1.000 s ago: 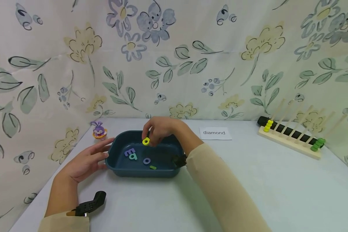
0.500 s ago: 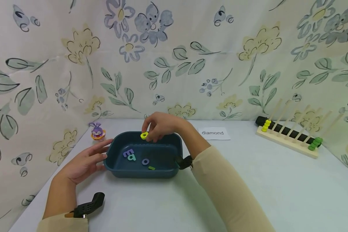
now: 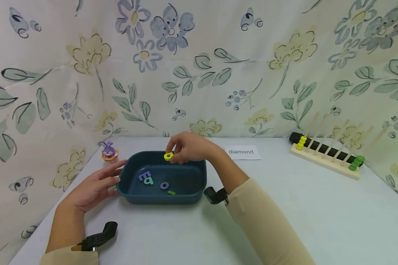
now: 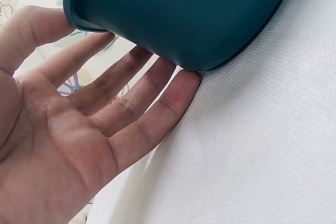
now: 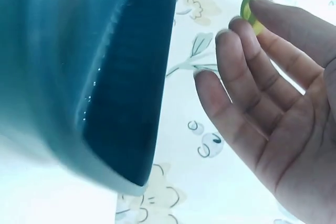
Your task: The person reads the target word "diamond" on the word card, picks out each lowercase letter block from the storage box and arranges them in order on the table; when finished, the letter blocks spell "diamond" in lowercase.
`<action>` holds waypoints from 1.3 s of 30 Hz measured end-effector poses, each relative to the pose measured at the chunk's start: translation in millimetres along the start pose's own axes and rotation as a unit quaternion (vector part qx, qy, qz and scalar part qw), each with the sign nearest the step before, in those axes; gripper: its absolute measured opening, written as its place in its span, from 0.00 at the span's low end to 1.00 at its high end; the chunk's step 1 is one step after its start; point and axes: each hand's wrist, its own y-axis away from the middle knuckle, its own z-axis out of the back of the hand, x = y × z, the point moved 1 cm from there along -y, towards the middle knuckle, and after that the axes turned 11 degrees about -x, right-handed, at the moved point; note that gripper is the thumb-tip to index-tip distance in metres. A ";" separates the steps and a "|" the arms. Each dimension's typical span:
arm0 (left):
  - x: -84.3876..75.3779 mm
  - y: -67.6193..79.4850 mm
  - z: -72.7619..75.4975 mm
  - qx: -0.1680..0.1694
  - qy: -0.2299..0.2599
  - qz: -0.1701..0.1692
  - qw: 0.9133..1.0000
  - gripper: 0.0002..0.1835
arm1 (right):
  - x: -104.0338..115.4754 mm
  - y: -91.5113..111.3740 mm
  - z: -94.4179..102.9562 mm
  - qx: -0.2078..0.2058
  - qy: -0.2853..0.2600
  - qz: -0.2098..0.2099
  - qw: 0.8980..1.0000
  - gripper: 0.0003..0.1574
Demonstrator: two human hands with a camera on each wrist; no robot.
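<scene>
Start close in, at the near left; find the left hand (image 3: 91,187) laid with nearly straight fingers against the outer end of the blue tray (image 3: 162,200), wrapped round nothing; judge the tray stiff, smooth and light, apt to skid on the table (image 3: 146,235) unless steadied this way. Move across the tray floor; see a small green piece (image 3: 171,192), then a purple ring (image 3: 161,186), then a teal letter (image 3: 151,181) and a purple "m" (image 3: 144,175). Look past these, toward the far wall; find the yellow piece (image 3: 167,158) held up over the tray, pinched between thumb and fingertip of the right hand (image 3: 189,147); expect hardly any weight, more stiff than soft, not fragile, but small and perhaps slick; take hold by opposite outer edges. Look beyond; note a purple rabbit toy (image 3: 108,151) at left, a card (image 3: 242,152) reading "diamond" at right, a bead rack (image 3: 325,163) farther right, last a floral curtain (image 3: 185,81).

Compare views; use the left wrist view for fingertip contact low on the tray's outer wall, hard to make out from the head; use the right wrist view for the loosely bent spare fingers and the yellow piece's slim edge; rely on the head view for its hole, and for the card.
</scene>
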 end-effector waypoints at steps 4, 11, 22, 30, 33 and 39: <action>3.2 1.3 0.3 0.000 0.003 0.002 1.000 0.34 | -3.6 6.2 -0.6 -0.018 0.002 -0.001 1.000 0.16; 5.3 1.5 2.3 -0.003 0.003 0.003 1.000 0.34 | -8.4 16.8 2.3 -0.039 0.018 -0.004 0.999 0.17; 2.8 -2.5 3.2 0.006 -0.002 0.003 1.000 0.34 | -15.9 43.9 20.1 -0.072 0.034 -0.023 0.997 0.18; 3.4 -3.2 3.3 0.008 0.002 -0.002 1.000 0.34 | -25.1 56.5 29.9 -0.081 0.033 -0.029 0.996 0.18; 3.9 -4.0 2.1 0.010 0.005 -0.003 1.000 0.33 | -30.9 62.7 33.6 -0.088 0.028 -0.034 0.995 0.17; 5.4 -4.9 2.9 0.008 0.004 0.003 1.000 0.34 | -44.1 76.6 39.9 -0.095 0.007 -0.046 0.994 0.17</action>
